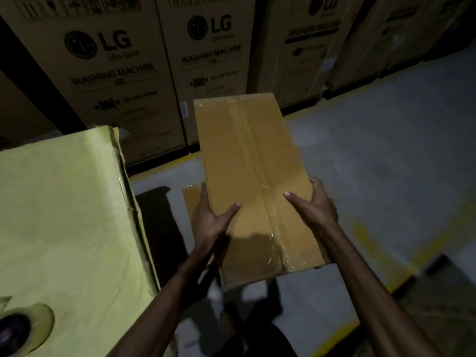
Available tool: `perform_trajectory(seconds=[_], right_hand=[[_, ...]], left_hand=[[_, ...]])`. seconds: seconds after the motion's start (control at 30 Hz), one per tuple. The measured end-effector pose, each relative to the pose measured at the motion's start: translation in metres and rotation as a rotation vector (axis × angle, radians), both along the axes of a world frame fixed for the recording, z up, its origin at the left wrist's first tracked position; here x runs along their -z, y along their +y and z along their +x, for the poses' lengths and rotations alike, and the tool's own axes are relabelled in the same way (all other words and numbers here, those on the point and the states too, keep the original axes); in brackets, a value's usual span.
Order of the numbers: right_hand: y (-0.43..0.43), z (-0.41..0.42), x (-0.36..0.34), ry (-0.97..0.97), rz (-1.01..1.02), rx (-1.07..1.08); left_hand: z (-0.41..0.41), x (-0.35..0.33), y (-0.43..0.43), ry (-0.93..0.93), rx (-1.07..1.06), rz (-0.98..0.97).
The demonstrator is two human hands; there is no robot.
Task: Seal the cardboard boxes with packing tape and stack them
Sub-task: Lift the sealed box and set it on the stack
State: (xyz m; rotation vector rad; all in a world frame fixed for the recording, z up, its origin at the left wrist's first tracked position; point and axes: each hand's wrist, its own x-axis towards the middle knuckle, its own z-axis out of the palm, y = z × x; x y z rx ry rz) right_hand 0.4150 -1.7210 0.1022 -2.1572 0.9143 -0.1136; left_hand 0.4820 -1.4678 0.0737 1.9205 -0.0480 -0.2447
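Cardboard box (226, 155), seam taped, held at its near end: left hand (211, 220) and right hand (316, 204) clamp opposite sides, thumbs on top.

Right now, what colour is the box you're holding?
Brown: the cardboard box, with clear tape down its middle seam; the head view shows it.

Matt brown cardboard box (247, 181), its seam covered by a glossy, wrinkled strip of clear plastic tape (260, 186); pale matt cardboard sheet (64, 215) with a rough torn edge; dull grey concrete floor (386, 150); printed matt cardboard cartons (103, 60)
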Motion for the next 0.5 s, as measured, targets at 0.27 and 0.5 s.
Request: perform_trajectory(seconds=[0.27,0.5], right_hand=[[-0.080,0.090,0.093,0.140,0.006,-0.105],[-0.157,0.173,0.216,0.212,0.041,-0.145]], left_hand=[[0.064,0.140,-0.047,0.500,-0.081,0.016],[0.166,0.220,-0.142,0.373,-0.031,0.326]])
